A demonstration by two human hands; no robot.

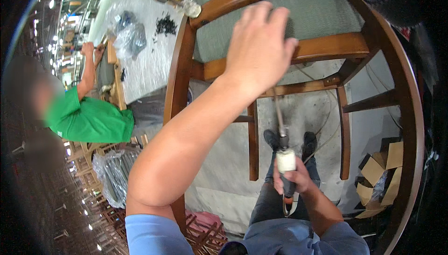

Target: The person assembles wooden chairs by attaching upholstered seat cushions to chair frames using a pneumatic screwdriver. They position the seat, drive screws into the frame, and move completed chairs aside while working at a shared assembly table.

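A brown wooden chair (183,63) with a grey-green upholstered seat (322,14) is held up in front of me, its legs pointing down toward the floor. My left hand (259,45) lies flat on the seat's front edge, fingers together. My right hand (294,180) is low near my waist, closed around a slim powered screwdriver (285,161) with a white-wrapped body. Its long shaft points up to the chair's front rail (308,87); the tip is hidden behind my left wrist.
A worktable covered in clear plastic (147,63) at upper left carries a pile of dark screws (165,24) and plastic bags. A person in a green shirt (91,119) works at its left. Cardboard pieces (380,173) lie at right, stacked wooden frames (205,234) below.
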